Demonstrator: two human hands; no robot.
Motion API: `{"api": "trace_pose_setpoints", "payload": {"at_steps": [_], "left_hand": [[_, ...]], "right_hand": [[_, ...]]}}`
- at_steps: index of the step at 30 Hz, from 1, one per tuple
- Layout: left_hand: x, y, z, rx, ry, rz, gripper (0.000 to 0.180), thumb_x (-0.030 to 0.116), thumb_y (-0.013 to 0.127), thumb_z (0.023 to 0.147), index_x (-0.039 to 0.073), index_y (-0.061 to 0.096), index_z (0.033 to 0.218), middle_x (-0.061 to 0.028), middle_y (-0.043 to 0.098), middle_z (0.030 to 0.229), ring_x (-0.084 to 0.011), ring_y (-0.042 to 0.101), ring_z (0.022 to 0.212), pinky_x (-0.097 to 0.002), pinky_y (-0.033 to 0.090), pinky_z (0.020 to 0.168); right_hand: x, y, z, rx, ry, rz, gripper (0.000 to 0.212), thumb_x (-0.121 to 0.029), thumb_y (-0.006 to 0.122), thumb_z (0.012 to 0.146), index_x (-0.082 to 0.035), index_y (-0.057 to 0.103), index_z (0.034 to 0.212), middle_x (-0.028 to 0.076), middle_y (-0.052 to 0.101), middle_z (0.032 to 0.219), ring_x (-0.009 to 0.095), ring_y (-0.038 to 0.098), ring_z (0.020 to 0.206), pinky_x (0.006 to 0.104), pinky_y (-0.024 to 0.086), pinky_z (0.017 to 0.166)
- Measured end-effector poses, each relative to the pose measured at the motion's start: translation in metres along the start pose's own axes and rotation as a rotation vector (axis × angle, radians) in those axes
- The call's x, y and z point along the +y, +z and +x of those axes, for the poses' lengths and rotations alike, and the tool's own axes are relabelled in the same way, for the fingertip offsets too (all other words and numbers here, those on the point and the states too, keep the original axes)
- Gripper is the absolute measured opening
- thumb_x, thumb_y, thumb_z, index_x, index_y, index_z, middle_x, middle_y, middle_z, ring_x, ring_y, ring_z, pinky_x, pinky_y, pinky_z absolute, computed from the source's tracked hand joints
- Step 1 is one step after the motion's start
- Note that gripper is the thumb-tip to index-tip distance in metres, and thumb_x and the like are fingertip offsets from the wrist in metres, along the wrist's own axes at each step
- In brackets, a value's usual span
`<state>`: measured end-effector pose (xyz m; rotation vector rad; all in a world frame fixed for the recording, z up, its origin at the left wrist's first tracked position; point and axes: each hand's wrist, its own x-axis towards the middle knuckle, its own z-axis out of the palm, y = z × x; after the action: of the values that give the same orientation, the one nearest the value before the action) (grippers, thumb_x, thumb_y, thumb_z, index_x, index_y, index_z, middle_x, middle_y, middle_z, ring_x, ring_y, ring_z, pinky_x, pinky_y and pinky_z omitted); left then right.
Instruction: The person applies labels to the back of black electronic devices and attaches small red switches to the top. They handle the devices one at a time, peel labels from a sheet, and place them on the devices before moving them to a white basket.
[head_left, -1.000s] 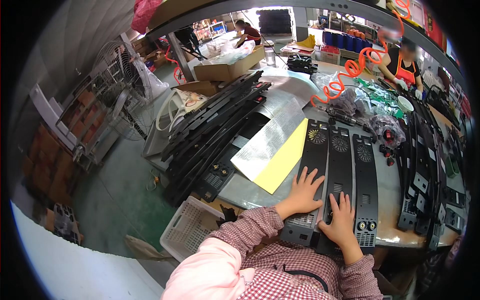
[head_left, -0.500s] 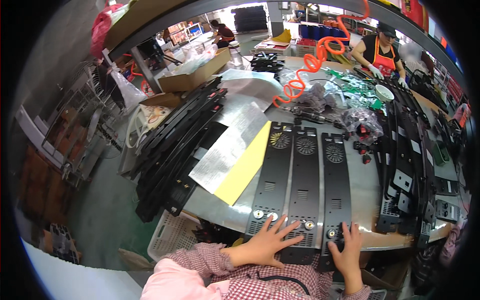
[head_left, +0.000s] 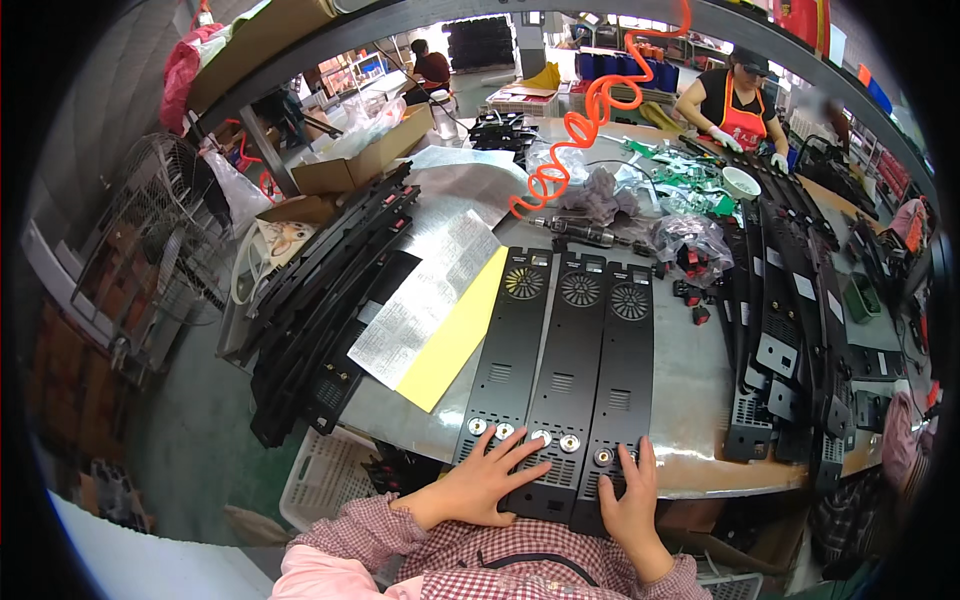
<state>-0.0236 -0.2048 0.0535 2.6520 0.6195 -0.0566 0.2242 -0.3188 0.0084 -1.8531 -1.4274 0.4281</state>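
A cluttered workshop is filled on its near side by a large grey metal-topped worktable [head_left: 690, 400]. Its left side is taken up by a slanting pile of long black panels [head_left: 320, 300], and its right side by another stack of long black panels [head_left: 770, 330]. Between them, three long, flat, black perforated metal panels are laid side by side: the left panel [head_left: 508, 365], the middle panel [head_left: 568, 372] and the right panel [head_left: 626, 365]. A bright yellow sheet [head_left: 458, 335] is set just left of them.

The long axis of each panel is pointed from near to far, with the round fan-like grille at the far end. Only the near ends are reached by the fingers, so most of each panel is left beyond them on the far side. The left panel and middle panel are spanned by the left hand [head_left: 478, 490], its fingers spread and released. The right panel is nearest to the right hand [head_left: 630, 510], whose thumb and fingers are parted over its near end; whether the right edge is pressed cannot be told. Small round brass-coloured fittings [head_left: 569, 443] are seen just beyond the left fingertips.
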Motion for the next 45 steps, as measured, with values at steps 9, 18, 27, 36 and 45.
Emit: {"api": "trace_pose_setpoints", "payload": {"at_steps": [9,18,27,36,45], "left_hand": [[-0.028,0.039,-0.078,0.538,0.224,-0.165,0.041,0.025,0.079,0.077,0.008,0.067,0.111,-0.0098,0.063,0.114,-0.0303,0.062,0.106,-0.0429,0.05,0.091],[-0.082,0.168,-0.154,0.594,-0.694,-0.33,0.048,0.042,0.066,0.089,0.001,0.066,0.113,-0.0204,0.063,0.114,-0.0392,0.058,0.113,-0.0473,0.044,0.099],[-0.18,0.255,-0.024,0.531,-0.414,-0.646,0.048,0.044,0.059,0.089,0.005,0.068,0.117,-0.0223,0.066,0.118,-0.0391,0.063,0.107,-0.0457,0.048,0.094],[-0.095,0.13,-0.049,0.014,-0.269,-0.866,0.056,0.047,0.065,0.086,0.006,0.066,0.124,-0.0212,0.069,0.114,-0.0364,0.063,0.11,-0.0412,0.048,0.093],[-0.112,0.181,-0.016,0.074,-0.19,-1.104,0.053,0.043,0.066,0.086,0.007,0.065,0.124,-0.0215,0.068,0.117,-0.0375,0.063,0.112,-0.0417,0.048,0.095]], "right_hand": [[-0.007,-0.001,-0.011,0.252,0.082,0.225,0.046,-0.012,0.065,0.091,0.003,0.055,0.133,0.025,0.052,0.138,0.034,0.049,0.131,0.0408,0.036,0.111],[0.125,0.008,-0.117,0.408,0.673,0.594,0.026,-0.019,0.056,0.099,-0.001,0.064,0.117,0.009,0.066,0.105,0.02,0.061,0.088,0.0317,0.05,0.083],[0.219,0.058,-0.087,0.086,0.638,0.277,0.033,-0.026,0.055,0.101,-0.002,0.061,0.122,0.01,0.066,0.11,0.02,0.059,0.099,0.0325,0.049,0.091],[0.228,0.07,-0.05,0.077,0.66,0.175,0.033,-0.024,0.056,0.1,0.0,0.06,0.123,0.01,0.065,0.111,0.02,0.059,0.101,0.0323,0.049,0.092],[0.229,0.083,-0.033,0.09,0.64,0.125,0.033,-0.021,0.057,0.099,0.001,0.059,0.124,0.011,0.065,0.113,0.021,0.059,0.102,0.032,0.048,0.093]]}}
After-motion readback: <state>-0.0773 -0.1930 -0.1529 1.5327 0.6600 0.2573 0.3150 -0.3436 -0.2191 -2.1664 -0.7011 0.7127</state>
